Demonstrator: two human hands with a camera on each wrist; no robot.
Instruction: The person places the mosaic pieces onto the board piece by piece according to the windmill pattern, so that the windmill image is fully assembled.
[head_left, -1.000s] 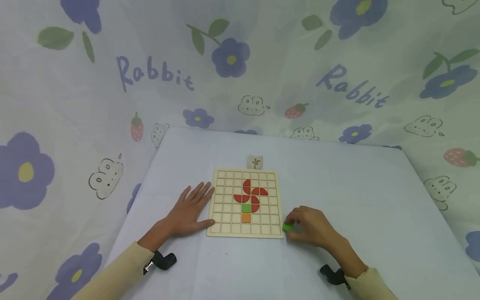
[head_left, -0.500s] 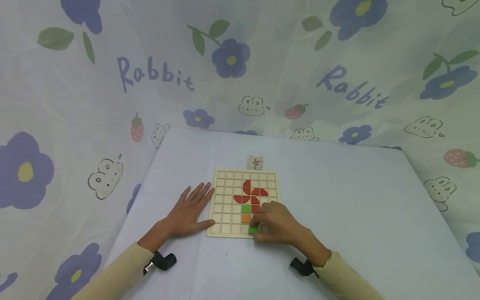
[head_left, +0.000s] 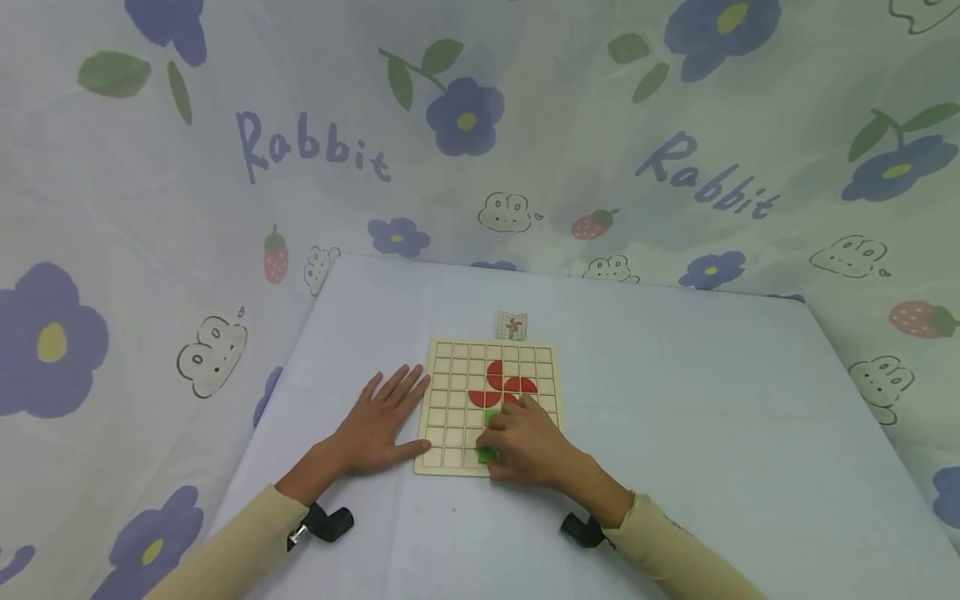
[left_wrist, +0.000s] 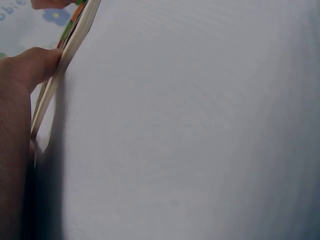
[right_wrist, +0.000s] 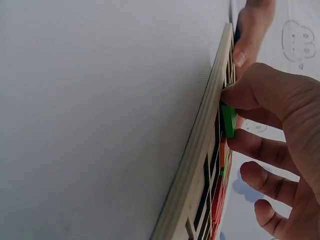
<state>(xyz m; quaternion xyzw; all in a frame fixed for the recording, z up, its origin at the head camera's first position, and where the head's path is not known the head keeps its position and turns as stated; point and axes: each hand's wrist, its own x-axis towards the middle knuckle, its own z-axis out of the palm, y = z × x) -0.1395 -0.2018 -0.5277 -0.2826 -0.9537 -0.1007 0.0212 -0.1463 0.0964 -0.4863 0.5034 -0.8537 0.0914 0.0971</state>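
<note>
The right hand (head_left: 525, 442) pinches a small green tile (head_left: 487, 454) between thumb and fingers, holding it against the near row of the wooden grid board (head_left: 450, 392), just below the orange square and the green square that stand under the red pinwheel pieces (head_left: 501, 383). The left hand (head_left: 378, 421) lies flat on the pale tabletop (head_left: 712, 433) with fingers spread and straight, its thumb touching the board's left near edge. A small pattern card (head_left: 511, 325) lies just beyond the board's far edge.
</note>
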